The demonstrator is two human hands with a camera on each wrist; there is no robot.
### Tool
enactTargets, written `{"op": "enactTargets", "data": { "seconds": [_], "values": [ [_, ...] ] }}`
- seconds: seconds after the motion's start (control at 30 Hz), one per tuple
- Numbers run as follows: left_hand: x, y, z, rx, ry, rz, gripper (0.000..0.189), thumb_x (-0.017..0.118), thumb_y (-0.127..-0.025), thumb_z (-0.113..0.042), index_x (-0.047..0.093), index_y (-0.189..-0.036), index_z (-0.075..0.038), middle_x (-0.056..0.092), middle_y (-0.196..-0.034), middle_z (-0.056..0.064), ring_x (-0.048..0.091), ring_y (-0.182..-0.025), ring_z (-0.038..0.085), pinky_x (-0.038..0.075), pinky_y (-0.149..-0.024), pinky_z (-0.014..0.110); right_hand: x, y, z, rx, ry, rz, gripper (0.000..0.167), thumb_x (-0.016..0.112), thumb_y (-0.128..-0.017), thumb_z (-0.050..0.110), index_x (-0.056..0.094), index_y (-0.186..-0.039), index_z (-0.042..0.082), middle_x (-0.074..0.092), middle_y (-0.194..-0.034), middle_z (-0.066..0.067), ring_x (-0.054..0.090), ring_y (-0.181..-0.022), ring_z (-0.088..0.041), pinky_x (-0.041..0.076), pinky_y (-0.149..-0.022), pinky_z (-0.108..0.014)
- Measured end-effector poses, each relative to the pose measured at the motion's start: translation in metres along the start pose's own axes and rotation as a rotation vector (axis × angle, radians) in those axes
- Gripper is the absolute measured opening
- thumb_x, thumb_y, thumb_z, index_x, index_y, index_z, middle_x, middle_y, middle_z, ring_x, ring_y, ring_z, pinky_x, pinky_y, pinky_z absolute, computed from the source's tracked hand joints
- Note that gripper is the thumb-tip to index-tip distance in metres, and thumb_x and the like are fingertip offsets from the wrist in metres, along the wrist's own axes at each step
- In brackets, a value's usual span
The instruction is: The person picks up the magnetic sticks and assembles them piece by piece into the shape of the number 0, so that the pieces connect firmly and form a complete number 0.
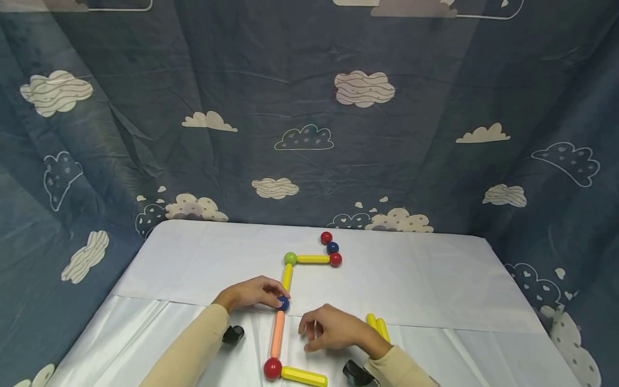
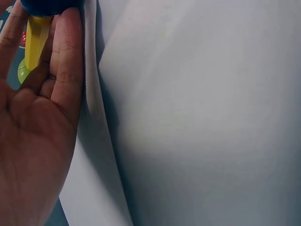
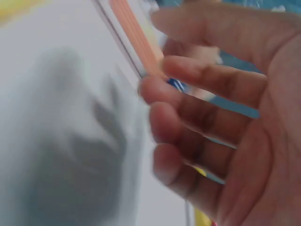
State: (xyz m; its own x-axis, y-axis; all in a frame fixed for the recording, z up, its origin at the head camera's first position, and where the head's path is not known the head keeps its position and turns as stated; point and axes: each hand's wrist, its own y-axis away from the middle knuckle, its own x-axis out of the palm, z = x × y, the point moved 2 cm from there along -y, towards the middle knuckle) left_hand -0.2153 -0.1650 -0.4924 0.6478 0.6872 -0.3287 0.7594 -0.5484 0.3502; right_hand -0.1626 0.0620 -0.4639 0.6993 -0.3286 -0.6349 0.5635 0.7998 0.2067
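The left hand (image 1: 255,293) pinches the near blue ball (image 1: 283,305) in its fingertips – likely to steady the joint between the yellow stick (image 1: 287,276) beyond it and the orange stick (image 1: 278,334) before it – while the right hand (image 1: 333,328), fingers loosely bent and empty, hovers right of that ball.

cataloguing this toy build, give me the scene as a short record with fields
left hand: holds first blue ball
right hand: holds nothing, beside orange rod
near end: first red ball, first yellow rod
beyond first blue ball: second yellow rod, green ball
far end: third yellow rod, second red ball
behind those: second blue ball, third red ball
right side: two more yellow rods
surface: white cloth
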Motion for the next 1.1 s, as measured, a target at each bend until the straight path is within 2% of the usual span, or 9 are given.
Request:
{"op": "enactTargets", "data": {
  "seconds": [0.23,0.37,0.47,0.6,0.7,0.8,0.9,1.0,1.1],
  "values": [
    [0.001,0.004,0.002,0.059,-0.053,-0.057,0.025,0.071,-0.087,-0.014,0.070,-0.111,-0.008,0.065,-0.100,0.000,0.051,-0.090,0.015,0.043,-0.083,0.032,-0.063,-0.014,-0.032,0.044,0.009,-0.338,0.023,0.075,-0.083,0.015,0.068,-0.101,0.002,0.059,-0.079,0.004,0.053,-0.070,-0.013,0.045,-0.062,-0.024],
    [0.002,0.009,0.002,0.110,-0.080,-0.113,0.029,0.074,-0.085,-0.015,0.069,-0.113,-0.008,0.066,-0.104,0.002,0.056,-0.089,0.014,0.047,-0.081,0.030,-0.094,-0.024,-0.056,0.168,-0.004,-0.566,0.017,0.075,-0.082,0.011,0.069,-0.096,0.003,0.060,-0.080,0.000,0.052,-0.072,-0.015,0.042,-0.064,-0.026],
    [0.004,0.020,0.000,0.141,-0.131,-0.183,0.034,0.076,-0.083,-0.014,0.067,-0.115,-0.008,0.065,-0.104,0.004,0.058,-0.085,0.014,0.048,-0.075,0.028,-0.109,-0.032,-0.075,0.274,-0.034,-0.670,0.016,0.075,-0.083,0.012,0.069,-0.096,0.005,0.062,-0.088,-0.005,0.053,-0.075,-0.019,0.042,-0.065,-0.028],
    [0.014,0.041,-0.004,0.139,-0.204,-0.284,0.038,0.078,-0.081,-0.016,0.064,-0.116,-0.011,0.060,-0.096,0.003,0.055,-0.082,0.014,0.046,-0.070,0.028,-0.118,-0.039,-0.097,0.343,-0.083,-0.703,0.024,0.073,-0.085,0.016,0.067,-0.106,0.006,0.062,-0.105,-0.014,0.058,-0.088,-0.026,0.047,-0.070,-0.033],
    [0.028,0.060,-0.005,0.110,-0.221,-0.316,0.039,0.077,-0.081,-0.021,0.063,-0.117,-0.014,0.057,-0.091,0.000,0.052,-0.079,0.013,0.044,-0.068,0.027,-0.120,-0.046,-0.111,0.388,-0.134,-0.695,0.029,0.071,-0.087,0.018,0.065,-0.113,0.007,0.060,-0.113,-0.017,0.059,-0.094,-0.029,0.050,-0.069,-0.033],
    [0.046,0.077,-0.006,0.099,-0.211,-0.284,0.040,0.076,-0.082,-0.026,0.062,-0.118,-0.015,0.057,-0.088,-0.001,0.052,-0.075,0.011,0.043,-0.065,0.026,-0.120,-0.052,-0.122,0.430,-0.145,-0.693,0.031,0.071,-0.087,0.019,0.063,-0.116,0.009,0.059,-0.114,-0.017,0.057,-0.091,-0.027,0.050,-0.065,-0.030],
    [0.061,0.089,-0.005,0.100,-0.193,-0.210,0.041,0.076,-0.082,-0.027,0.061,-0.118,-0.015,0.056,-0.087,-0.003,0.051,-0.071,0.008,0.043,-0.063,0.023,-0.119,-0.057,-0.126,0.453,-0.106,-0.694,0.032,0.070,-0.087,0.021,0.062,-0.116,0.010,0.058,-0.110,-0.016,0.057,-0.084,-0.026,0.049,-0.062,-0.029],
    [0.073,0.095,-0.003,0.107,-0.173,-0.151,0.040,0.075,-0.083,-0.024,0.061,-0.118,-0.015,0.056,-0.088,-0.005,0.052,-0.069,0.005,0.044,-0.062,0.021,-0.118,-0.063,-0.127,0.469,-0.085,-0.695,0.031,0.071,-0.087,0.023,0.063,-0.114,0.010,0.059,-0.105,-0.014,0.056,-0.082,-0.025,0.047,-0.066,-0.029],
    [0.080,0.099,-0.001,0.116,-0.148,-0.144,0.037,0.074,-0.084,-0.022,0.061,-0.117,-0.014,0.057,-0.086,-0.008,0.053,-0.068,0.003,0.044,-0.063,0.021,-0.117,-0.069,-0.125,0.481,-0.089,-0.679,0.030,0.070,-0.087,0.024,0.064,-0.114,0.011,0.060,-0.103,-0.013,0.055,-0.084,-0.025,0.048,-0.071,-0.031]
  ]
}}
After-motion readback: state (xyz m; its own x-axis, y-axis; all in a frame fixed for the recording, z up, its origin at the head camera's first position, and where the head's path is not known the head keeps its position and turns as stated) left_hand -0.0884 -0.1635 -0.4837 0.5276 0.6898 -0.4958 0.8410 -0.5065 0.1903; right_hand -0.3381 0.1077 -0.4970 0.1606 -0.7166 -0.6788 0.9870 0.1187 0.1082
